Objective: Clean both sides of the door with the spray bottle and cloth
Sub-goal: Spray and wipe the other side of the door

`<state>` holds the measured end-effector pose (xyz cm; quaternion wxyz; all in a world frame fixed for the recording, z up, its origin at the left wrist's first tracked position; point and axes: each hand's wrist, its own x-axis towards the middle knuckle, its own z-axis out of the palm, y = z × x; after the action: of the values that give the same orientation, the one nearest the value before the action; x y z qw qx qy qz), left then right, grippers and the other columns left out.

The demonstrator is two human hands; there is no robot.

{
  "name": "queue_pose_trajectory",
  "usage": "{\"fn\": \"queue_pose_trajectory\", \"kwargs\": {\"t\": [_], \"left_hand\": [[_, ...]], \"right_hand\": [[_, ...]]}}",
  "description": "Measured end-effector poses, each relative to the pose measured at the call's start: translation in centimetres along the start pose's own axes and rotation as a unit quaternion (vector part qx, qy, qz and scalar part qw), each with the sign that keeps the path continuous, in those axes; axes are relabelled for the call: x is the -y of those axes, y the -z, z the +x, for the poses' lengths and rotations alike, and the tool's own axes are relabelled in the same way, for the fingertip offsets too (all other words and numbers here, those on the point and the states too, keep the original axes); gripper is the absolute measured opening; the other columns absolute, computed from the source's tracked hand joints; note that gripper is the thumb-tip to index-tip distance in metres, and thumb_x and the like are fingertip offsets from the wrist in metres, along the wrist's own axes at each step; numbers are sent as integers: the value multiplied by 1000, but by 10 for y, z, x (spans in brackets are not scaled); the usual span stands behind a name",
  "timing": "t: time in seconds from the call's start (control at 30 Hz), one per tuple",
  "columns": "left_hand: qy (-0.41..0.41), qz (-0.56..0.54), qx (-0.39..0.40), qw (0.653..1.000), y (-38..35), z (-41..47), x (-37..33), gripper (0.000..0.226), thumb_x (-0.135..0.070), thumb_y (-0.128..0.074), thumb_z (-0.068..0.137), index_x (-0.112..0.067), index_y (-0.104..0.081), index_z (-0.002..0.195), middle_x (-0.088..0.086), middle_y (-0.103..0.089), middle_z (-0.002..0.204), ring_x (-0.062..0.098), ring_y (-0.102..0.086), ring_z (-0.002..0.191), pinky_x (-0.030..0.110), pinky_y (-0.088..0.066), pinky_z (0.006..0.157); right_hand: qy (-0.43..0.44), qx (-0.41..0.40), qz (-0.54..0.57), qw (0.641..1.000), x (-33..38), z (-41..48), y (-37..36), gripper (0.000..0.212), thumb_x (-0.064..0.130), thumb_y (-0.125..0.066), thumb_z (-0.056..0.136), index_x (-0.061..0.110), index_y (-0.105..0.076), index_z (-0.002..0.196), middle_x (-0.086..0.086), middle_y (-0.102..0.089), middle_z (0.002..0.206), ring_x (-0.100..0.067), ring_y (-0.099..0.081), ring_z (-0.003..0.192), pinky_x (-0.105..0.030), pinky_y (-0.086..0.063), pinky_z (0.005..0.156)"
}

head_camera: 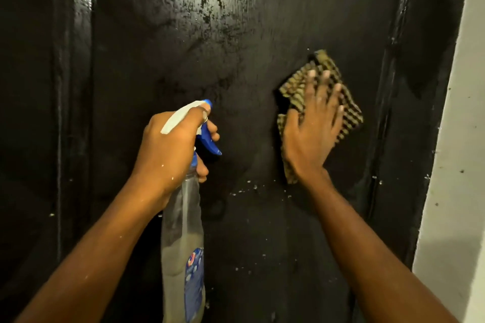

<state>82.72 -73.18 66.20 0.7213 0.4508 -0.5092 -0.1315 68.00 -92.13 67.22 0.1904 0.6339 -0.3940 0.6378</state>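
A glossy black door (223, 34) fills the view, wet and streaked near the top centre. My left hand (168, 149) grips the neck of a clear spray bottle (182, 238) with a white and blue trigger head, its nozzle pointing at the door. The bottle holds pale liquid in its lower half. My right hand (312, 126) lies flat with fingers spread, pressing a yellow-and-black checked cloth (349, 115) against the door's right part. The cloth sticks out above, right of and below the palm.
A white wall or door frame (451, 165) runs down the right edge, next to the door's raised right moulding. A vertical moulding strip (63, 113) runs down the left side. White specks dot the lower door.
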Motion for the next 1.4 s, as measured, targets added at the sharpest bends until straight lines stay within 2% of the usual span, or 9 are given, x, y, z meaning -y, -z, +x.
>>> {"fn": "queue_pose_trajectory", "kwargs": {"t": [0.13,0.23,0.37,0.47,0.53,0.77,0.87,1.1,1.4], "left_hand": [[-16,24,-22,999,20,-8,0,40,-34,-51,97,-1,-69,83,13,-73,79,30,-50,40,30,-45,43],[-18,27,-11,999,31,-12,-1,41,-37,-52,98,-3,-69,82,15,-72,79,30,-50,41,31,-45,46],[5,18,-6,1000,39,-18,0,40,-37,-51,98,-4,-69,82,12,-73,81,26,-49,39,30,-45,45],[10,7,-2,1000,39,-22,0,38,-34,-51,98,-5,-69,83,12,-73,82,26,-49,39,30,-44,45],[9,10,-1,1000,35,-23,0,38,-34,-52,97,-5,-69,83,11,-73,81,26,-49,39,31,-44,45],[-23,21,-14,999,28,-23,2,37,-34,-52,98,-6,-70,82,12,-73,81,28,-50,38,33,-45,46],[-29,34,-14,999,21,-24,6,37,-33,-51,99,-6,-70,82,11,-73,81,31,-51,40,32,-46,45],[-29,30,-22,999,-17,-24,13,36,-34,-54,97,-6,-70,80,15,-71,78,30,-49,39,31,-44,44],[-24,17,2,1000,-123,-17,14,39,-34,-53,98,-2,-69,82,14,-72,79,27,-50,37,30,-44,44]], "right_hand": [[250,64,-26,966,13,-60,-7,72,47,-41,91,28,-25,159,2,-11,167,-27,-9,156,-52,-15,123],[336,84,-29,938,-31,-99,-6,62,54,-30,100,32,-28,158,3,-22,166,-26,-15,155,-52,-20,121],[153,83,-13,985,-76,-86,3,76,39,-39,87,36,-15,160,7,-11,168,-22,-5,156,-54,-15,123],[-46,41,19,998,-40,-49,6,74,40,-28,88,31,-12,160,6,-6,169,-18,2,156,-52,-8,125],[-86,19,31,996,0,-35,1,75,40,-29,88,29,-13,161,4,-5,169,-21,1,156,-51,-7,125],[332,94,-33,938,8,-97,-11,61,54,-28,101,32,-23,158,4,-15,167,-24,-9,156,-49,-15,123],[321,83,-27,943,-34,-98,-7,62,59,-20,102,32,-29,157,4,-22,166,-24,-14,155,-50,-19,122],[172,58,4,983,-100,-51,8,80,39,-44,82,32,-24,158,5,-17,168,-22,-7,156,-56,-11,124],[183,50,46,981,-160,34,27,76,36,-42,86,31,-25,159,5,-16,168,-23,-3,157,-56,-9,124]]}}
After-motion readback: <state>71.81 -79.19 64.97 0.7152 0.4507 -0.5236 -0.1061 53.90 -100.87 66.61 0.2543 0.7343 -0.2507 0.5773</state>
